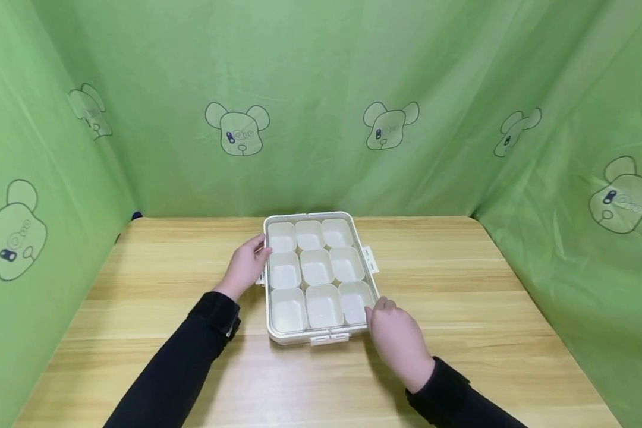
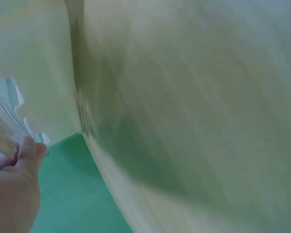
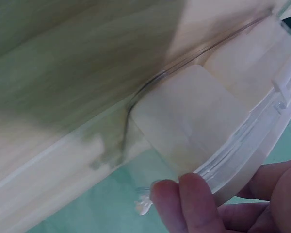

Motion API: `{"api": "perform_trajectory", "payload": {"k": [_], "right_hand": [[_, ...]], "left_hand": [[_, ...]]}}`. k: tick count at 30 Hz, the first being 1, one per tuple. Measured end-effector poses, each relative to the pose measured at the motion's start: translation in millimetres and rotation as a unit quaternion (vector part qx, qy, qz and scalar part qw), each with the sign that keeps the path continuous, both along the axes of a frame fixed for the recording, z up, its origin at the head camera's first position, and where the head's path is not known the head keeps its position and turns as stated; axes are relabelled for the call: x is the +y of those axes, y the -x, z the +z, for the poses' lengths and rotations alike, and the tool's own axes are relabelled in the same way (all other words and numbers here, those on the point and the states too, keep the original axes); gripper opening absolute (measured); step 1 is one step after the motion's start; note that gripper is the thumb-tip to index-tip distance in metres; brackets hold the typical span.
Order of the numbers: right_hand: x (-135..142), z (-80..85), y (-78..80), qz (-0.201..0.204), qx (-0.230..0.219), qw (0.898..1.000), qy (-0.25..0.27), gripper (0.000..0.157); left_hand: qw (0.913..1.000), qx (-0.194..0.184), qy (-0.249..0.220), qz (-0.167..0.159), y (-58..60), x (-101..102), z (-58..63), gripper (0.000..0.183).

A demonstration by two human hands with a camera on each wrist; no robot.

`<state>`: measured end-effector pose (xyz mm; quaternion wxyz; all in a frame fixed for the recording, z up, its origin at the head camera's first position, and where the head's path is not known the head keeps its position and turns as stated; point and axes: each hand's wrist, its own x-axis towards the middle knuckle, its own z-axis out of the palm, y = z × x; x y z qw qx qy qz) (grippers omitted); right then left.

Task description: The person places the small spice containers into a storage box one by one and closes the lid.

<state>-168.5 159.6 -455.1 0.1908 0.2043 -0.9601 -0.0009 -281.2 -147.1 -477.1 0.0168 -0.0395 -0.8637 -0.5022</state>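
A clear plastic storage box with a white rim lies on the wooden table, holding several cream square cups in a grid under what looks like a transparent lid. My left hand grips the left side, its thumb over the rim; in the left wrist view the left hand pinches the edge. At the near right corner, my right hand holds the rim. The right wrist view shows the right hand with fingertips against the box wall and thumb on the rim's other side. Whether the box's underside fully touches the table is hidden.
White latch flaps stick out from the box at the right side and near side. Wooden table top surrounds it. Green curtains with bear-head outlines hang behind and on both sides.
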Motion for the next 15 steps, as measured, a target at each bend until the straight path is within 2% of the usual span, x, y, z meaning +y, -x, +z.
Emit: {"api": "perform_trajectory", "payload": {"k": [8,15], "right_hand": [[-8.0,-0.3,-6.0,-0.004,0.009,1.0,0.006,0.033],[-9.7,1.7,-6.8,-0.003,0.002,1.0,0.013,0.034]], "left_hand": [[0.9996,0.005,0.021,0.018,5.8,3.8,-1.3,0.046],[0.9985,0.033,0.031,0.031,8.4,3.6,-3.9,0.043]]}}
